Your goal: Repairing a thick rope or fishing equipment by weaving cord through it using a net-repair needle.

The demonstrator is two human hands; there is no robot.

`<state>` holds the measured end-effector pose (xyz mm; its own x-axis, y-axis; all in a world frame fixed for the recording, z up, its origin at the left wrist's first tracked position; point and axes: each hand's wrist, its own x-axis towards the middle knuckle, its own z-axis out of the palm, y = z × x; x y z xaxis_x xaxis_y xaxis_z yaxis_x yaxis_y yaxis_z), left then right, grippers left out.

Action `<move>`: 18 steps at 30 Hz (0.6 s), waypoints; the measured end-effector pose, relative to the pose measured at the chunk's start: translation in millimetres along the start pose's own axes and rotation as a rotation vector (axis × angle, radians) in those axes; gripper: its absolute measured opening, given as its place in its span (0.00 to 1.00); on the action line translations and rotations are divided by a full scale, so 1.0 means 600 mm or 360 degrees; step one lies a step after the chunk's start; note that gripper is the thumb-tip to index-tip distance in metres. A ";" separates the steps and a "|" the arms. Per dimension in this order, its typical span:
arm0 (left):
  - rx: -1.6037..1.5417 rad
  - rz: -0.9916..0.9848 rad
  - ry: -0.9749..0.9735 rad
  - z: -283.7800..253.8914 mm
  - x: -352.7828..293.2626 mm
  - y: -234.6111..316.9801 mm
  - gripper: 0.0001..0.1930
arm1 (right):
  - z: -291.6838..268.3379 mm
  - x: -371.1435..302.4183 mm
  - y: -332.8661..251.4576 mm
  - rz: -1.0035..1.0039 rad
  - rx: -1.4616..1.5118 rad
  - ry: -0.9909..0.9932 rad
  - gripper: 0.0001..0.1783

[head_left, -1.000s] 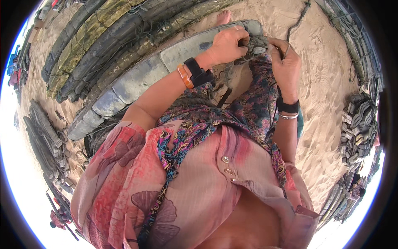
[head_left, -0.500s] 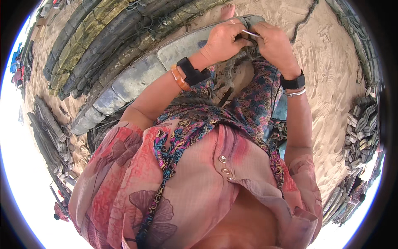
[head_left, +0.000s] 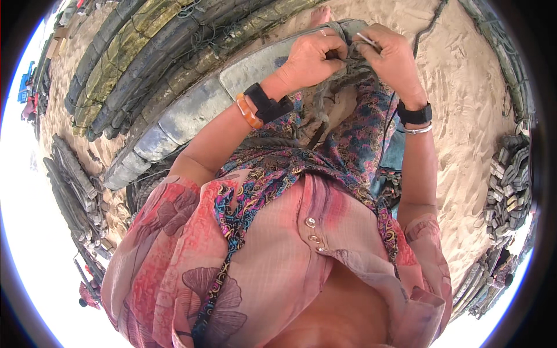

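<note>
At the far end of a long grey wrapped bundle [head_left: 200, 104], my hands are close together over tangled grey-green rope [head_left: 358, 68]. My left hand [head_left: 313, 61] is closed, thumb and curled fingers pinched on a strand of the rope. My right hand [head_left: 390, 58] is closed too, with a thin pale stick-like tool [head_left: 366, 40] sticking out between its fingers; the rest of the tool is hidden in the grip. Rope strands pass between the two hands. The bundle is bound at intervals by cord and lies across the sand in front of me, beside my patterned trousers [head_left: 360, 124].
Several long dark and yellowish bundles [head_left: 142, 52] lie side by side at the far left. More bundles [head_left: 75, 180] lie at the left edge. A heap of grey blocks [head_left: 507, 188] sits on the sand [head_left: 458, 116] at right. A dark rope [head_left: 428, 26] trails at far right.
My hands have drawn slightly apart. The pale tool in my right hand has turned and shifted right, away from my left fingers, and more rope shows between the hands.
</note>
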<state>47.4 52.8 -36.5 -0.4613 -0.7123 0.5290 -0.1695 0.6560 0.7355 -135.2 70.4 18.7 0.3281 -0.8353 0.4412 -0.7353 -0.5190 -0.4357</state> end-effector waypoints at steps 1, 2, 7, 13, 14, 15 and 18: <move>0.0003 -0.0003 -0.0004 -0.003 0.003 0.000 0.09 | -0.001 -0.001 0.000 0.0154 0.0112 0.0120 0.13; 0.0016 -0.0007 -0.0019 -0.007 0.006 0.000 0.09 | -0.002 -0.005 0.012 0.0156 0.0117 0.0122 0.13; 0.0210 0.0009 -0.0143 -0.005 0.017 0.001 0.08 | 0.009 -0.029 0.054 0.1157 0.2251 0.0711 0.08; 0.0151 0.0017 0.0000 -0.001 0.009 -0.010 0.10 | -0.022 -0.044 0.021 0.0112 0.0160 0.0094 0.10; 0.0132 -0.0047 -0.0027 -0.003 0.009 -0.010 0.10 | -0.023 -0.049 0.027 0.0124 0.0300 0.0098 0.10; 0.0115 -0.0110 -0.0052 -0.006 0.008 -0.010 0.10 | -0.024 -0.051 0.031 0.0133 0.0442 0.0101 0.10; 0.0433 0.0015 -0.0090 -0.015 0.011 0.018 0.11 | -0.048 -0.039 0.027 0.1114 0.2024 0.0583 0.10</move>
<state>50.6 52.9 -21.2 -0.5107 -0.6959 0.5048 -0.3894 0.7107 0.5858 -171.9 87.1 24.0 -0.1675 -0.9842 -0.0570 0.3803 -0.0112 -0.9248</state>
